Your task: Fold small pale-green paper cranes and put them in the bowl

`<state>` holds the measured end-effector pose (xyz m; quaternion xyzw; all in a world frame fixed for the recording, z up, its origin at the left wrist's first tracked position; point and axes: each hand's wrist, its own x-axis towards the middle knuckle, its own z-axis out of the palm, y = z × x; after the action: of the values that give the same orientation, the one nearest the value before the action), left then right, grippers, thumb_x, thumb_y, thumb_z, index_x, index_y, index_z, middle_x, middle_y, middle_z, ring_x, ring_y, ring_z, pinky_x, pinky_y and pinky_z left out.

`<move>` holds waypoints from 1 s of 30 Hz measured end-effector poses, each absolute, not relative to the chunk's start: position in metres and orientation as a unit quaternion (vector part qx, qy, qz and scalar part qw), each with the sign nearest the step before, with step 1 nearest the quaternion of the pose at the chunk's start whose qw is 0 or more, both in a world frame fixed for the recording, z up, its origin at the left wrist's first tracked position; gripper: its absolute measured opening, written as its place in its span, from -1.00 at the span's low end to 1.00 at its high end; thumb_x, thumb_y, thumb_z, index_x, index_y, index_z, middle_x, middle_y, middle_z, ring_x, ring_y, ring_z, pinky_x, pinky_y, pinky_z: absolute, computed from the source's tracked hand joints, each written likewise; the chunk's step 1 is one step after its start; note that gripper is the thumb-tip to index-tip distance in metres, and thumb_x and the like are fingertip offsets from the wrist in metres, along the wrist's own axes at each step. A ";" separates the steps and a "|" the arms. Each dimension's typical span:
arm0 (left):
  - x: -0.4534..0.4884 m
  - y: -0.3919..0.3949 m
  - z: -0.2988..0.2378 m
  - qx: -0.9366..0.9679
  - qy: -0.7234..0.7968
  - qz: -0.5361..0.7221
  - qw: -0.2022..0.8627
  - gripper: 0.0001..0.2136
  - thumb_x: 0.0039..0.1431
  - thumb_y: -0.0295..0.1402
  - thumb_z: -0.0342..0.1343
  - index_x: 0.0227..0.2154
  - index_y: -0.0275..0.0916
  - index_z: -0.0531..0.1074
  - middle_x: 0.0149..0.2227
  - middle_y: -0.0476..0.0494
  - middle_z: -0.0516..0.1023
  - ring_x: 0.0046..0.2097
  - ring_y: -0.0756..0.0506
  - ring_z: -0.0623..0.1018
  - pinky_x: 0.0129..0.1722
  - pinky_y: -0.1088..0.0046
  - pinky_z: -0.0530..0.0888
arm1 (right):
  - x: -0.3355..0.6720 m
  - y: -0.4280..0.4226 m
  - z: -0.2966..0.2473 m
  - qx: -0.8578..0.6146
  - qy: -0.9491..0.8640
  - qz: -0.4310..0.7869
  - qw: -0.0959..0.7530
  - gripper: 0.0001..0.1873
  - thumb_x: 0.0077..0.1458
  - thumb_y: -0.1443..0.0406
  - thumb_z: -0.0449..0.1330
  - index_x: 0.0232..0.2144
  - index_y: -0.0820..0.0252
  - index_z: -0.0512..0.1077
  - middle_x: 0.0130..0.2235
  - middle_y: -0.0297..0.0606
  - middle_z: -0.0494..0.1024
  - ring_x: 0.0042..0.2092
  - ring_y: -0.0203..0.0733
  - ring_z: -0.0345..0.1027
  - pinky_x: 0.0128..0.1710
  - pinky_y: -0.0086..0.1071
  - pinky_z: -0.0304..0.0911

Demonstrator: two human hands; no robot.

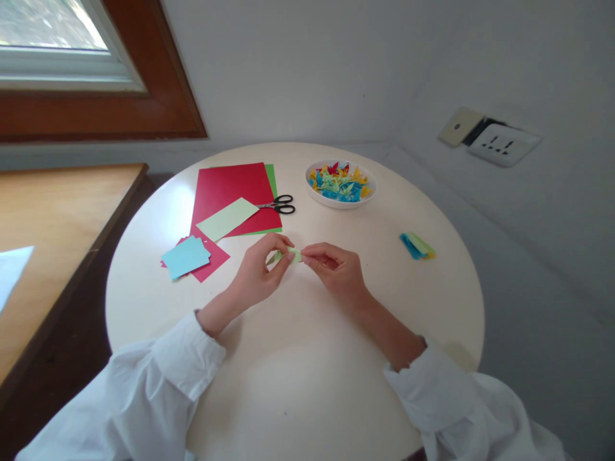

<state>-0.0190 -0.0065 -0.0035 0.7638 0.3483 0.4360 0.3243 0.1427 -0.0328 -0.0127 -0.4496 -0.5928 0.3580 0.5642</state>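
Note:
Both my hands meet at the middle of a round white table (pixel 298 378). My left hand (pixel 262 272) and my right hand (pixel 336 266) each pinch one end of a small, folded light green paper piece (pixel 291 255) held just above the tabletop. Fingers of both hands are closed on it. White sleeves cover both my forearms.
Red and green sheets (pixel 230 192) lie at the back left with a pale green strip (pixel 227 218) on top, a light blue square (pixel 186 257) beside them. Black scissors (pixel 281 204) lie by the sheets. A white bowl (pixel 341 182) holds several folded paper shapes. A small paper stack (pixel 418 246) is at right.

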 end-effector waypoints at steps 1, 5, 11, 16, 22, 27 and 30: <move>-0.019 -0.006 -0.005 0.758 0.344 0.441 0.335 -0.89 0.14 -0.33 0.01 -0.46 -0.22 0.25 -0.30 -0.17 0.45 -0.24 -0.06 0.47 -0.28 0.41 0.42 | 0.142 -0.033 -0.012 -0.449 -0.585 0.367 0.566 -0.90 -0.12 0.25 0.27 -0.51 0.17 0.48 -0.41 -0.27 0.57 -0.34 -0.24 0.45 -0.29 -0.36 0.41; -0.018 -0.006 -0.007 0.743 0.331 0.451 0.366 -0.88 0.14 -0.33 0.01 -0.47 -0.22 0.24 -0.31 -0.15 0.44 -0.27 -0.04 0.47 -0.30 0.43 0.42 | 0.140 -0.033 -0.012 -0.446 -0.559 0.394 0.578 -0.88 -0.17 0.25 0.29 -0.55 0.19 0.46 -0.45 -0.27 0.56 -0.39 -0.25 0.45 -0.31 -0.36 0.42; -0.018 -0.008 -0.005 0.742 0.349 0.437 0.369 -0.86 0.14 -0.31 0.01 -0.48 -0.21 0.23 -0.33 -0.14 0.43 -0.32 -0.02 0.45 -0.39 0.48 0.39 | 0.138 -0.034 -0.010 -0.447 -0.555 0.396 0.578 -0.86 -0.17 0.25 0.29 -0.58 0.19 0.44 -0.47 -0.29 0.54 -0.41 -0.27 0.44 -0.33 -0.37 0.41; -0.017 -0.010 -0.001 0.746 0.365 0.427 0.358 -0.86 0.12 -0.33 0.01 -0.50 -0.21 0.21 -0.37 -0.11 0.43 -0.41 0.02 0.41 -0.50 0.52 0.32 | 0.137 -0.036 -0.009 -0.446 -0.564 0.391 0.575 -0.88 -0.15 0.27 0.26 -0.59 0.20 0.42 -0.49 -0.31 0.53 -0.42 -0.28 0.42 -0.33 -0.37 0.39; -0.016 -0.011 0.001 0.735 0.371 0.427 0.374 -0.87 0.09 -0.39 0.02 -0.52 -0.22 0.20 -0.37 -0.10 0.43 -0.42 0.02 0.40 -0.53 0.52 0.29 | 0.136 -0.037 -0.008 -0.445 -0.558 0.395 0.578 -0.92 -0.16 0.32 0.23 -0.60 0.19 0.40 -0.53 -0.33 0.51 -0.45 -0.29 0.41 -0.37 -0.38 0.38; -0.015 -0.011 0.001 0.713 0.366 0.438 0.407 -0.88 0.06 -0.40 0.05 -0.53 -0.23 0.23 -0.38 -0.11 0.43 -0.39 0.01 0.43 -0.46 0.49 0.35 | 0.136 -0.037 -0.008 -0.451 -0.556 0.394 0.576 -0.94 -0.19 0.36 0.22 -0.62 0.20 0.39 -0.54 -0.34 0.49 -0.47 -0.30 0.39 -0.39 -0.39 0.36; -0.014 -0.011 0.002 0.701 0.361 0.450 0.419 -0.90 0.02 -0.41 0.08 -0.52 -0.24 0.25 -0.40 -0.10 0.43 -0.40 0.01 0.43 -0.44 0.48 0.37 | 0.135 -0.037 -0.007 -0.450 -0.553 0.399 0.577 -0.95 -0.21 0.37 0.21 -0.63 0.20 0.39 -0.54 -0.35 0.49 -0.46 -0.31 0.38 -0.37 -0.39 0.36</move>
<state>-0.0142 -0.0111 0.0024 0.7012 0.3612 0.4496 0.4193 0.1354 -0.0375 -0.0071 -0.4496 -0.5529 0.3991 0.5770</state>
